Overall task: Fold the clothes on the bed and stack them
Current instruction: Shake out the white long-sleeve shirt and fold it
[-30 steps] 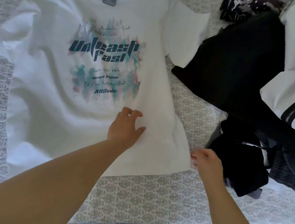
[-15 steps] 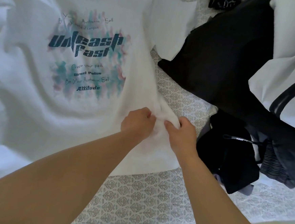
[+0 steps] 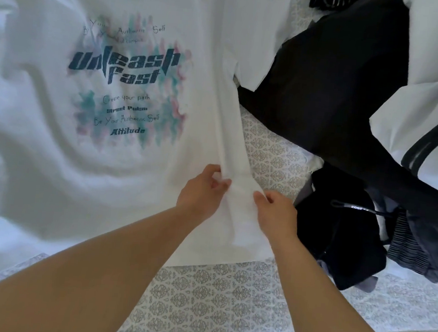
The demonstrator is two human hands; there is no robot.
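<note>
The white T-shirt (image 3: 56,153) lies print-up on the patterned bed (image 3: 202,303). Both hands pinch a raised fold near its side at 5 o'clock: left hand (image 3: 200,193), right hand (image 3: 274,212). Dark clothes (image 3: 336,96) are piled at 3 o'clock.

white T-shirt (image 3: 43,152), grey-patterned bedspread (image 3: 202,295), black garment (image 3: 337,83)

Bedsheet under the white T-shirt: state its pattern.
The bedsheet is white with a repeating grey ornamental medallion print, clearest in the head view.
</note>
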